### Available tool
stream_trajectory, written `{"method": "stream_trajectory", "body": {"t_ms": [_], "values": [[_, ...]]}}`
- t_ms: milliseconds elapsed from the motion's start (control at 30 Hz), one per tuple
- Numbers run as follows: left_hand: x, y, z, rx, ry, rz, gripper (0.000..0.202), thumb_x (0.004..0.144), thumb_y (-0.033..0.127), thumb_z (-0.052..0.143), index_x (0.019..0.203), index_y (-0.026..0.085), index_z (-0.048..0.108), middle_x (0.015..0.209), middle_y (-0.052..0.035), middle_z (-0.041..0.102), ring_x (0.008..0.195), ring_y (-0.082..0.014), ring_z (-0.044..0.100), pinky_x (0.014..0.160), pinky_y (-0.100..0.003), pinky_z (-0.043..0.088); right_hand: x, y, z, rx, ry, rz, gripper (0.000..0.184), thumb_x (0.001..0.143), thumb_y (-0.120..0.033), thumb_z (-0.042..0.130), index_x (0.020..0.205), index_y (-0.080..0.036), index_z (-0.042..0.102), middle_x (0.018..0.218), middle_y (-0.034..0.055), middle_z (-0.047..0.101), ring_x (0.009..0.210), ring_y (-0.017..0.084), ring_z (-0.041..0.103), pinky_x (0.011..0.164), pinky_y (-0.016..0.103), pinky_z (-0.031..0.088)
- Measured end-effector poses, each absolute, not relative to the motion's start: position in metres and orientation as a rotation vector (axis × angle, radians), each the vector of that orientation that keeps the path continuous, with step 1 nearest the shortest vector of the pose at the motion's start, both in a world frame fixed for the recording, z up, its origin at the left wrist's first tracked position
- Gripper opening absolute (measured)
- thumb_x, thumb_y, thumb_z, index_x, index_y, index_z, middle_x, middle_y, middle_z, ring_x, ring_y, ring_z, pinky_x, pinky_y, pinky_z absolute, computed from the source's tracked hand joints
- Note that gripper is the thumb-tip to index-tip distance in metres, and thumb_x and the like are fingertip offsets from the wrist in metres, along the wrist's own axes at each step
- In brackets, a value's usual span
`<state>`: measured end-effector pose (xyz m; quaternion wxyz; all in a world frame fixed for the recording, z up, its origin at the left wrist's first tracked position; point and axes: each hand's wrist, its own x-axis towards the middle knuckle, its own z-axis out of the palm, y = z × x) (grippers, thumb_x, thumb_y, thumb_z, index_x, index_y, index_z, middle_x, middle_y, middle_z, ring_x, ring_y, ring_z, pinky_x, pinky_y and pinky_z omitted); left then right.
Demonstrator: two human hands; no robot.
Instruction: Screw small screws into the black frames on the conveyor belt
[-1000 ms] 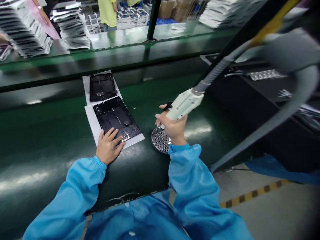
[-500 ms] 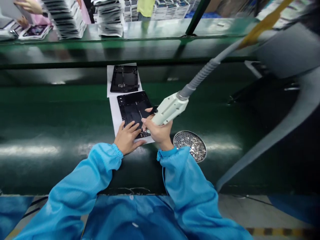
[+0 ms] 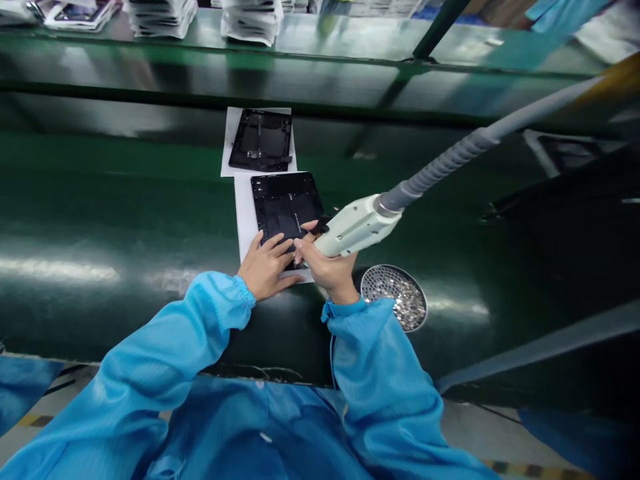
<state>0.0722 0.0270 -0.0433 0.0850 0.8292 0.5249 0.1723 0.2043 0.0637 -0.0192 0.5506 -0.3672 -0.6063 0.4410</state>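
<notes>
Our right hand (image 3: 330, 270) is no longer over the round metal dish (image 3: 373, 280), as it is a second earlier; it is now at the lower right of the nearer black panel (image 3: 280, 207), so we judge the work has shifted there. Its grip wraps firmly round a pale handheld tool (image 3: 357, 227), whose tip our fingers hide, so we cannot tell whether it touches. Our left hand (image 3: 265, 267) lies flat on the panel, its grip spread and closed on nothing. The panel rests on a white sheet (image 3: 245, 213) on the green counter (image 3: 125, 220). The dish, just right of our right wrist, has a perforated surface partly covered by small shiny pieces (image 3: 410, 307).
</notes>
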Motion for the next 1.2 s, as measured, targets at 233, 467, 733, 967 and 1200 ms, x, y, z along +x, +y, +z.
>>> {"method": "stream_trajectory", "body": {"t_ms": [233, 467, 733, 967, 1200], "values": [[0.072, 0.027, -0.044, 2.482, 1.58, 0.477, 0.05, 0.086, 0.054, 0.058, 0.121, 0.019, 0.064, 0.134, -0.0123, 0.058, 0.132, -0.0338, 0.044, 0.111, -0.06, 0.025, 0.203, 0.064, -0.011, -0.889, -1.39, 1.011, 0.026, 0.074, -0.022, 0.067, 0.097, -0.019, 0.056, 0.051, -0.0085, 0.056, 0.042, 0.012, 0.054, 0.048, 0.029, 0.05], [0.071, 0.026, -0.044, 2.615, 1.579, 0.436, 0.047, 0.09, 0.051, 0.052, 0.126, 0.022, 0.061, 0.145, -0.0147, 0.046, 0.137, -0.0362, 0.036, 0.109, -0.064, 0.026, 0.229, 0.071, 0.004, -0.857, -1.217, 0.777, 0.025, 0.071, -0.014, 0.067, 0.094, -0.02, 0.06, 0.049, -0.0083, 0.057, 0.038, 0.012, 0.053, 0.047, 0.029, 0.05], [0.052, 0.01, -0.048, 2.665, 1.531, 0.577, 0.04, 0.093, 0.046, 0.05, 0.119, 0.019, 0.065, 0.136, -0.015, 0.055, 0.13, -0.0319, 0.047, 0.108, -0.057, 0.032, 0.243, 0.067, 0.005, -0.929, -1.212, 0.786, 0.027, 0.068, -0.014, 0.069, 0.094, -0.019, 0.06, 0.047, -0.0083, 0.057, 0.038, 0.013, 0.053, 0.046, 0.03, 0.049], [0.004, 0.021, -0.013, 1.627, 2.337, 0.66, 0.041, 0.085, 0.055, 0.056, 0.077, 0.018, 0.072, 0.072, -0.0064, 0.072, 0.07, -0.0204, 0.066, 0.065, -0.028, 0.046, 0.242, 0.063, 0.011, -0.962, -1.188, 0.799, 0.022, 0.068, -0.014, 0.069, 0.088, -0.018, 0.061, 0.049, -0.0051, 0.058, 0.041, 0.013, 0.054, 0.05, 0.032, 0.051], [0.016, 0.021, -0.018, 1.567, 2.076, 0.605, 0.042, 0.067, 0.044, 0.07, 0.042, 0.019, 0.047, 0.043, 0.0023, 0.045, 0.046, -0.0125, 0.044, 0.049, -0.026, 0.022, 0.242, 0.048, 0.015, -0.982, -1.223, 0.83, 0.016, 0.069, -0.017, 0.07, 0.081, -0.019, 0.06, 0.05, -0.004, 0.057, 0.046, 0.014, 0.057, 0.062, 0.035, 0.055]]}}
